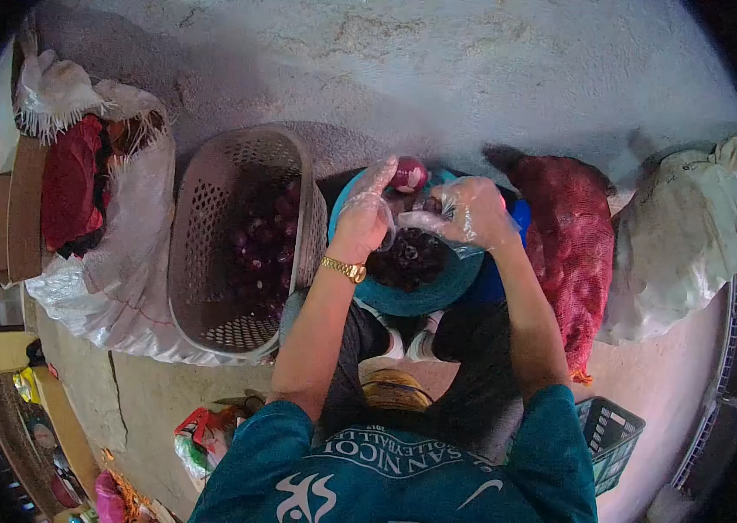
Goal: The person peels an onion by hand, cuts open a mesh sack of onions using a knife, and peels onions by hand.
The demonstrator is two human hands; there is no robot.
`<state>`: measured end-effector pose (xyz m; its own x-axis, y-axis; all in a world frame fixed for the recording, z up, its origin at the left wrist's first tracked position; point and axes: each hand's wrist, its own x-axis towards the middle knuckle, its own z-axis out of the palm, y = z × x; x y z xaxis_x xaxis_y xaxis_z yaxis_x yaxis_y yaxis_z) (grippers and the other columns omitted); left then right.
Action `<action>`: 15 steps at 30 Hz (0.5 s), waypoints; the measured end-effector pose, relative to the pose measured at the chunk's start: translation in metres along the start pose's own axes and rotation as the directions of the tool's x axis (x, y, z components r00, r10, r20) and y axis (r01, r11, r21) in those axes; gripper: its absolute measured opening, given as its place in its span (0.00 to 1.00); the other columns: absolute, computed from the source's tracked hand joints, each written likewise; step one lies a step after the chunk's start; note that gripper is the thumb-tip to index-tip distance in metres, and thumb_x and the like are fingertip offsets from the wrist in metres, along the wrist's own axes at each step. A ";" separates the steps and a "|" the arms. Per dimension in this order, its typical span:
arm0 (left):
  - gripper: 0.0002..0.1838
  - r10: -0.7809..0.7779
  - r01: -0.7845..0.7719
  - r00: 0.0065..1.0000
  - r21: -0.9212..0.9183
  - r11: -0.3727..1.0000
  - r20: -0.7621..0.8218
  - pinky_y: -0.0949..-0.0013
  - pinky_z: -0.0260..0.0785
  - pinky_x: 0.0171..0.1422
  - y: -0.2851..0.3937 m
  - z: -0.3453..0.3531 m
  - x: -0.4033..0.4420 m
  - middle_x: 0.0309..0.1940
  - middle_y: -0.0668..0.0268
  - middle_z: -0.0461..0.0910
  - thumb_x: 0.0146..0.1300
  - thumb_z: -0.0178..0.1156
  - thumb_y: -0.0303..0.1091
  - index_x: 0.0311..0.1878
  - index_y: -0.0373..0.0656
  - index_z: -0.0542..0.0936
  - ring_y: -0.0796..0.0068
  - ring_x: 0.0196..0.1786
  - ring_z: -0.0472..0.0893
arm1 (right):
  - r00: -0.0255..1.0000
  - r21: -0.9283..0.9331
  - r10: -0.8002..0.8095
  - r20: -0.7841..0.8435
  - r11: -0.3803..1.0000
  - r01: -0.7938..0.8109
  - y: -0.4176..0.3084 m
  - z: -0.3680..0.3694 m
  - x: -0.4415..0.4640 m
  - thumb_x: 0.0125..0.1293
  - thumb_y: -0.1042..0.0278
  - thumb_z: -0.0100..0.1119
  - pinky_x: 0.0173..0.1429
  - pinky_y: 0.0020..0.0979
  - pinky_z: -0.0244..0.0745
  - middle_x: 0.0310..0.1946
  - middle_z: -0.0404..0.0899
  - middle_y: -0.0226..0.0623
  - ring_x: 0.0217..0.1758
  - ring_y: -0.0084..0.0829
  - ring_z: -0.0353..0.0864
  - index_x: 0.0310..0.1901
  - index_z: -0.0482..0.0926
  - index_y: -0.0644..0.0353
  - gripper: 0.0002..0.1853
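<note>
position the left hand (364, 213) and the right hand (473, 213) over the blue basin (412, 302); both wear clear plastic gloves (466, 234). the red onion (409, 174) sits above the far part of the basin, at the left fingertips. your left fingers close around its side; your right hand is beside it, fingers curled inward. whether those right fingers grip a tool or a scrap cannot be told, because the glove and knuckles cover the spot.

handling: expect the onion to be light, firm and rounded, with little give under pressure. treat its smooth surface as slippery against plastic film, and any dry skin as brittle. take hold around the widest part, with thumb and fingers opposed.

count: one onion in the left hand; one basin; one perforated basket (184, 218) immediately left of the basin; one red mesh sack (565, 235) just to its right; two white sacks, one (678, 244) farther right of the basin and one (124, 261) farther left; one green crate (617, 436) to the right and nearer you than the basin. the onions (259, 248) in the basket are many and overlap; the dark heap (399, 261) in the basin, possibly onion skins, is too dim to count.
</note>
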<state>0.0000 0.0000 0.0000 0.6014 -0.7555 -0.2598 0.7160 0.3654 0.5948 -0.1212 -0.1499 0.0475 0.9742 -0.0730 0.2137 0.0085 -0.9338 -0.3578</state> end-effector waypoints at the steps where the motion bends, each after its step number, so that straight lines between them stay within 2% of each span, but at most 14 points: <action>1: 0.17 -0.018 0.018 1.000 0.008 1.000 0.003 0.62 0.75 0.53 0.002 0.004 -0.003 0.47 0.61 0.78 0.64 0.60 0.37 0.51 0.39 0.74 0.67 0.50 0.79 | 0.997 0.015 -0.017 -0.079 1.000 0.018 0.002 0.004 -0.001 0.53 0.31 0.58 0.37 0.42 0.74 0.24 0.79 0.48 0.31 0.47 0.80 0.31 0.81 0.59 0.31; 2: 0.18 -0.037 0.036 0.999 0.015 0.999 0.007 0.63 0.74 0.55 0.004 0.007 -0.005 0.49 0.58 0.77 0.65 0.58 0.37 0.54 0.37 0.72 0.66 0.50 0.79 | 0.987 0.029 -0.032 -0.158 0.999 0.037 0.005 0.007 -0.001 0.51 0.29 0.58 0.36 0.42 0.74 0.23 0.78 0.47 0.29 0.48 0.80 0.28 0.80 0.60 0.33; 3: 0.18 -0.040 0.040 0.999 -0.004 0.999 0.011 0.63 0.74 0.55 -0.001 0.011 -0.005 0.49 0.58 0.77 0.65 0.58 0.37 0.54 0.37 0.72 0.66 0.50 0.79 | 0.989 0.016 -0.031 -0.143 0.999 0.034 0.006 0.001 -0.004 0.51 0.29 0.58 0.36 0.42 0.74 0.23 0.78 0.47 0.29 0.48 0.80 0.28 0.80 0.60 0.33; 5: 0.17 -0.021 0.017 0.998 0.061 0.998 0.059 0.62 0.74 0.54 0.003 0.013 -0.007 0.47 0.58 0.78 0.65 0.58 0.37 0.52 0.37 0.73 0.66 0.49 0.79 | 0.977 -0.026 0.166 -0.137 0.985 -0.171 -0.002 -0.006 0.001 0.47 0.27 0.59 0.36 0.43 0.74 0.23 0.79 0.46 0.29 0.48 0.79 0.29 0.80 0.59 0.34; 9: 0.15 -0.044 0.041 0.999 0.109 0.993 0.029 0.61 0.75 0.54 0.005 0.017 -0.009 0.46 0.58 0.79 0.65 0.58 0.36 0.51 0.38 0.74 0.66 0.48 0.80 | 0.935 0.007 0.279 -0.219 0.959 -0.285 -0.001 -0.004 0.003 0.44 0.25 0.60 0.37 0.43 0.74 0.24 0.79 0.48 0.31 0.49 0.81 0.31 0.79 0.61 0.38; 10: 0.15 -0.048 0.043 0.998 0.090 0.995 0.049 0.60 0.75 0.54 0.005 0.017 -0.010 0.47 0.58 0.78 0.65 0.59 0.35 0.51 0.38 0.75 0.66 0.49 0.79 | 0.934 0.009 0.280 -0.220 0.958 -0.285 0.001 -0.001 0.003 0.44 0.25 0.60 0.37 0.43 0.74 0.24 0.79 0.48 0.31 0.49 0.81 0.31 0.79 0.61 0.38; 12: 0.15 -0.050 0.045 0.996 0.072 0.996 0.070 0.60 0.75 0.54 0.004 0.017 -0.012 0.48 0.58 0.78 0.65 0.59 0.35 0.51 0.37 0.75 0.66 0.49 0.79 | 0.910 0.024 0.154 -0.385 0.987 -0.157 0.005 0.006 0.004 0.41 0.37 0.71 0.28 0.37 0.70 0.15 0.74 0.42 0.20 0.41 0.76 0.26 0.79 0.63 0.31; 15: 0.15 -0.040 0.036 0.998 0.077 0.996 0.055 0.59 0.75 0.55 0.003 0.016 -0.012 0.50 0.58 0.77 0.65 0.59 0.34 0.52 0.38 0.75 0.67 0.51 0.78 | 0.907 0.000 0.136 -0.399 0.989 -0.149 0.002 0.004 0.004 0.43 0.38 0.71 0.27 0.37 0.69 0.14 0.73 0.41 0.19 0.41 0.75 0.26 0.78 0.63 0.30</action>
<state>-0.0104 0.0017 0.0171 0.5520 -0.7982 -0.2413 0.7076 0.2952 0.6420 -0.1167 -0.1509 0.0443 0.7943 -0.3331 0.5080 -0.1364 -0.9127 -0.3853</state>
